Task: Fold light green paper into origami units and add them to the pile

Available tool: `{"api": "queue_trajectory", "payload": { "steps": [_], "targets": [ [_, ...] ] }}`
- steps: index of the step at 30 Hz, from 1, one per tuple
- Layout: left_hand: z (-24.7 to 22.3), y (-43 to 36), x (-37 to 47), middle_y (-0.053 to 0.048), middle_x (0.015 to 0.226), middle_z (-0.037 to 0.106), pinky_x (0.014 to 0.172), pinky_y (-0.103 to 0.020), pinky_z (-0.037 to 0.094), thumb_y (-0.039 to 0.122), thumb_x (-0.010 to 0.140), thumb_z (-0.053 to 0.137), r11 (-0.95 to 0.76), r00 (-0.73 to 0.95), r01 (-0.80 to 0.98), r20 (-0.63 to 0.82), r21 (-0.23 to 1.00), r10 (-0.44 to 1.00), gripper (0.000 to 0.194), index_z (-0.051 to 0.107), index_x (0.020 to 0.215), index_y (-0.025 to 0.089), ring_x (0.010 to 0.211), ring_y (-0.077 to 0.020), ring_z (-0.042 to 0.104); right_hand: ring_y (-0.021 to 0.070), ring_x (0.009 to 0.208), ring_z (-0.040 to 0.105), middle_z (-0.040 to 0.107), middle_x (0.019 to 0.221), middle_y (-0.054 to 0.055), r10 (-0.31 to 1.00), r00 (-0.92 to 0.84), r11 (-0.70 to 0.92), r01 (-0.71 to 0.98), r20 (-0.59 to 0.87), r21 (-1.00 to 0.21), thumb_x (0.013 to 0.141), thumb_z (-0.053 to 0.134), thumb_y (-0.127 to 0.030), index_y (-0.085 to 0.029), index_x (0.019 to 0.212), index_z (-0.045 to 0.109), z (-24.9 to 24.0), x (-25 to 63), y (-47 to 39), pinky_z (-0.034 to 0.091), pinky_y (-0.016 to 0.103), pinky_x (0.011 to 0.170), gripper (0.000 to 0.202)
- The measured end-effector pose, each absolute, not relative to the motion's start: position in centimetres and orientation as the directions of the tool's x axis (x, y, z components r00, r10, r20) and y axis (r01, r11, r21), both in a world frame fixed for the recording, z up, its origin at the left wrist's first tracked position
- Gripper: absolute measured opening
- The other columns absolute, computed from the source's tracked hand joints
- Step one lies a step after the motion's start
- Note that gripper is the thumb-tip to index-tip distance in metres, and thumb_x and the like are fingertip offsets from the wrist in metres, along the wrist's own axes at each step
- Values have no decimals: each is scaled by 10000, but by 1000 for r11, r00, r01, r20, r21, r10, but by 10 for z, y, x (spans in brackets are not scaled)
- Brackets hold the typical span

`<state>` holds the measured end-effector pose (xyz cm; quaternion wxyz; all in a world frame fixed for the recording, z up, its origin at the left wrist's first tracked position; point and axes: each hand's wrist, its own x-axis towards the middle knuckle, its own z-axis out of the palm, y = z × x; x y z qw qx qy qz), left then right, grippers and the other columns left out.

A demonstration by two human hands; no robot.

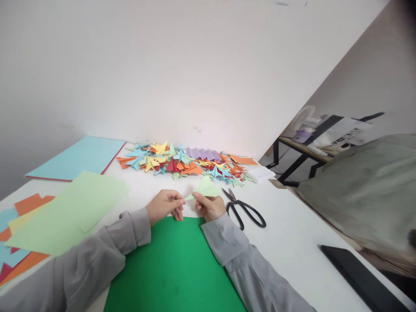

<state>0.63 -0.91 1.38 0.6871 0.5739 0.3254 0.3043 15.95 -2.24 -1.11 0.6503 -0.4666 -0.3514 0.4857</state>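
Observation:
A small piece of folded light green paper (207, 187) is held up between my two hands, just past the far edge of a green sheet (172, 268). My left hand (166, 205) pinches its narrow left tip between thumb and fingers. My right hand (211, 206) grips its near edge, thumb on top and fingers curled beneath. Black-handled scissors (247, 210) lie with blades apart on the white table (286, 242), right beside my right hand.
Many folded coloured paper shapes (172, 162) are heaped along the wall. Large light green sheets (74, 212) and coloured scraps (30, 203) lie left, near a light blue sheet (81, 156). A black flat object (360, 277) rests at the right edge.

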Motion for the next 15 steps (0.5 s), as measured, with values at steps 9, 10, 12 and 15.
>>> {"api": "queue_trajectory", "payload": {
  "steps": [9, 10, 12, 15],
  "targets": [
    [12, -9, 8, 24, 453, 519, 396, -217, 429, 408, 623, 615, 111, 650, 4, -87, 994, 755, 322, 475, 618, 119, 399, -124, 562, 58, 273, 370, 481, 305, -26, 988, 154, 31, -102, 16, -994, 507, 721, -353, -134, 387, 539, -5, 161, -28, 220, 198, 300, 310],
    [12, -9, 8, 27, 446, 516, 390, -215, 426, 408, 626, 612, 109, 649, 7, -87, 994, 756, 321, 471, 616, 119, 392, -123, 558, 57, 273, 370, 480, 307, -27, 988, 156, 34, -100, 18, -994, 509, 721, -354, -133, 392, 540, -5, 161, -28, 217, 196, 299, 308],
    [12, -9, 8, 30, 437, 512, 377, -210, 417, 412, 630, 604, 106, 647, 14, -90, 994, 757, 323, 463, 615, 122, 379, -120, 552, 54, 275, 371, 481, 313, -28, 987, 159, 36, -103, 19, -994, 516, 719, -355, -131, 399, 542, -6, 161, -28, 215, 192, 297, 308],
    [13, -9, 7, 29, 433, 514, 362, -202, 401, 422, 632, 595, 111, 660, 22, -97, 994, 745, 328, 456, 616, 125, 368, -120, 548, 54, 283, 378, 487, 325, -28, 990, 141, 36, -103, 21, -994, 528, 713, -356, -131, 408, 544, -8, 162, -27, 225, 188, 301, 306]
  ]
}}
